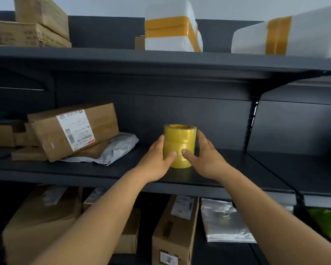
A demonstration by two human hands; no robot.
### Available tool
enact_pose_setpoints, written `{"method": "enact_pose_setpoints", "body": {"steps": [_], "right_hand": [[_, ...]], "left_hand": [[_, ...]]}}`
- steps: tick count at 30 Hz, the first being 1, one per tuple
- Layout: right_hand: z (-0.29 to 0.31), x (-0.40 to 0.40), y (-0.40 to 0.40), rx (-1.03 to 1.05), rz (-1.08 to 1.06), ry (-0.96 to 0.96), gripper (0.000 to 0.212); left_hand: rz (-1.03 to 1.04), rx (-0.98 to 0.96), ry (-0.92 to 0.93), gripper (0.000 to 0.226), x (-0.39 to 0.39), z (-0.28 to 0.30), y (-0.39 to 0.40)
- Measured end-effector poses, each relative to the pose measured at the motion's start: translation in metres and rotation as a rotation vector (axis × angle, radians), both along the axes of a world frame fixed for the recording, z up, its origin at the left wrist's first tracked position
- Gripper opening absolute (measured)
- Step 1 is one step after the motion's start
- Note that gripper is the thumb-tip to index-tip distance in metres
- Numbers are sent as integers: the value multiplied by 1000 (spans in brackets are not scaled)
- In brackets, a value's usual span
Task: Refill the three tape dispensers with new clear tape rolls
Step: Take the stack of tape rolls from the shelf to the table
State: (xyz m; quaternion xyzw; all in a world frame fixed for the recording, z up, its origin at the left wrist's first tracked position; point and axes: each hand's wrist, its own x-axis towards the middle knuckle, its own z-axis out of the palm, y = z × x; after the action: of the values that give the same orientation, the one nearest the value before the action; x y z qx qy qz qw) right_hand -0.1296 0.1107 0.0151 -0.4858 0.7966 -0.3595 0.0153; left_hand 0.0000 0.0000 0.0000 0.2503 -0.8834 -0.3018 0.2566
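Tape rolls [180,146] stacked near shelf [122,175] edge | both hands clasp | right side open

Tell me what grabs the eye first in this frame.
The yellowish stack of tape rolls standing upright mid-shelf, with the left hand and right hand cupped around its sides. Next, the labelled cardboard box tilted on the same dark shelf to the left, over a grey mailer bag. On the shelf above, two white parcels banded in amber tape.
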Motion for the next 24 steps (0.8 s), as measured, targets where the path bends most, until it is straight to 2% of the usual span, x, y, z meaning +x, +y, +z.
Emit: {"method": "enact_pose_setpoints", "body": {"steps": [3,12,16,24], "right_hand": [[-4,-19,-20,-74,-9,-111,89],[-29,-63,-68,-97,68,-301,110],[-32,-71,-73,-117,116,-333,111],[-33,-76,-70,-209,167,-406,109]], "left_hand": [[29,86,76,74,-20,-3,-15],[20,230,151,78,-64,-13,-54],[-57,289,167,82,-68,-17,-63],[-35,292,264,81,-71,-20,-58]]}}
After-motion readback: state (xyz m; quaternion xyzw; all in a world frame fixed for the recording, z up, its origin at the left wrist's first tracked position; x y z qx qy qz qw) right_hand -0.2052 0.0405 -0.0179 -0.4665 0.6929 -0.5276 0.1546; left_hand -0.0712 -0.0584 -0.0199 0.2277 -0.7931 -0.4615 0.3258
